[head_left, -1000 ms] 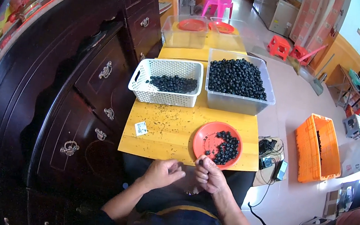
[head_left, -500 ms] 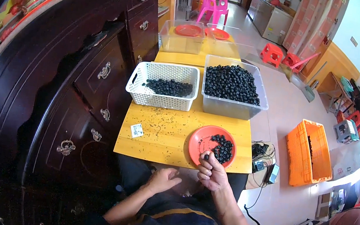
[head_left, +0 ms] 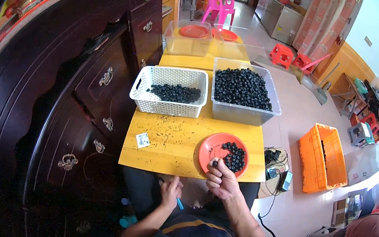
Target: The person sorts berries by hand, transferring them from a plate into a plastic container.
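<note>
My right hand (head_left: 223,185) is closed at the near edge of a red plate (head_left: 209,145), pinching a small round black piece (head_left: 215,162) between thumb and fingers. More black ring-like pieces (head_left: 235,164) lie on the plate's right half, with dark crumbs beside them. Low over my lap, my left hand (head_left: 169,193) is closed around a thin blue tool (head_left: 180,203); only a short blue end shows, so its kind is hidden. Farther back stand a white perforated basket (head_left: 166,108) holding some black pieces and a clear plastic bin (head_left: 239,114) heaped with them.
The yellow table (head_left: 170,152) has dark crumbs and a white printed card (head_left: 143,140). A dark drawer cabinet (head_left: 79,127) borders the left. On the floor at right are cables (head_left: 276,160) and an orange crate (head_left: 311,165). A person (head_left: 367,235) bends at lower right.
My left hand has turned and shifted right, and a blue tool end now shows under it. My right hand stays by the plate with the black piece, whose face is turned differently.
</note>
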Tool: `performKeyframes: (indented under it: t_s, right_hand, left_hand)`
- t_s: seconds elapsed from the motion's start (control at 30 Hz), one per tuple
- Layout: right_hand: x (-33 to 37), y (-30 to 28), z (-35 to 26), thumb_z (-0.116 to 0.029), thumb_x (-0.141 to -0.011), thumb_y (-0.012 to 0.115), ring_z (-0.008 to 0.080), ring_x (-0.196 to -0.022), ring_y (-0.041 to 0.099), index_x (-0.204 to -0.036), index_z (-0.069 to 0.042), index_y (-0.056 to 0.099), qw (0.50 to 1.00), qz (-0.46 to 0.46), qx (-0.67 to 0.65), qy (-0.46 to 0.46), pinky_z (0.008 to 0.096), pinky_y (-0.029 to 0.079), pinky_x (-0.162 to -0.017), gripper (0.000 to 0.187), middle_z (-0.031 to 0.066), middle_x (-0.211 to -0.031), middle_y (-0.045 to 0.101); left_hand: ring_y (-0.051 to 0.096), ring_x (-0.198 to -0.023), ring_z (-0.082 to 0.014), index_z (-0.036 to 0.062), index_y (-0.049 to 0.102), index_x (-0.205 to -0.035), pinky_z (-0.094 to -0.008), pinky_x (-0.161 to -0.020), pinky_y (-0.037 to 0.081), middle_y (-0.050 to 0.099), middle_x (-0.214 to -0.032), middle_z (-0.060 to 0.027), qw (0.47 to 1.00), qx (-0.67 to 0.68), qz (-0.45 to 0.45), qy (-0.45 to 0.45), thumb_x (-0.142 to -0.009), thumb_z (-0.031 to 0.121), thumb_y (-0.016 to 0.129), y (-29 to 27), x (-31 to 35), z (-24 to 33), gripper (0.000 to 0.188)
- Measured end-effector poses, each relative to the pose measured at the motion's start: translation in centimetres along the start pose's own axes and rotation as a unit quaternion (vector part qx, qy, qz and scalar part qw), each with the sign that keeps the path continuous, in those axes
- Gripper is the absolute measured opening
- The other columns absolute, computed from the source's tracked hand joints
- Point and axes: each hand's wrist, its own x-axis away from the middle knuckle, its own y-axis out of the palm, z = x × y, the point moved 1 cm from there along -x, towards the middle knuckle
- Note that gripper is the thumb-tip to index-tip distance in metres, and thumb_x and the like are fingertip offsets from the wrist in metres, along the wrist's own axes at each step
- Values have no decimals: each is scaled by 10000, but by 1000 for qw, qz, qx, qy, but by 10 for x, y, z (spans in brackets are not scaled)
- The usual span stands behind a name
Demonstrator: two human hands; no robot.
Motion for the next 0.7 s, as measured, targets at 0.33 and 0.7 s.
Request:
performKeyframes:
  t_s: [0.33, 0.7]
  right_hand:
    - [14, -4, -26, -383, -1010, 583, 34, -549, 344, -1041, -116, 608, 997, 30, -15, -63, 179, 269, -448, 270, -80, -692, 383]
    - [65, -78, -151, -339, -1035, 530, 53, -534, 371, -964, -75, 589, 751, 352, 402, -388, 228, 310, -468, 280, -55, -656, 422]
  left_hand:
    - [471, -486, -110, 28, 598, -721, -275, -457, 354, 505, -577, -16, 992, -96, 14, 81, -1016, 356, 543, -23, -13, -31, 445]
    - [672, -726, -381, 47, 673, -828, -459, -653, 519, 675, -753, -172, 694, -644, 57, 317, -886, 260, 679, 39, 21, 181, 221]
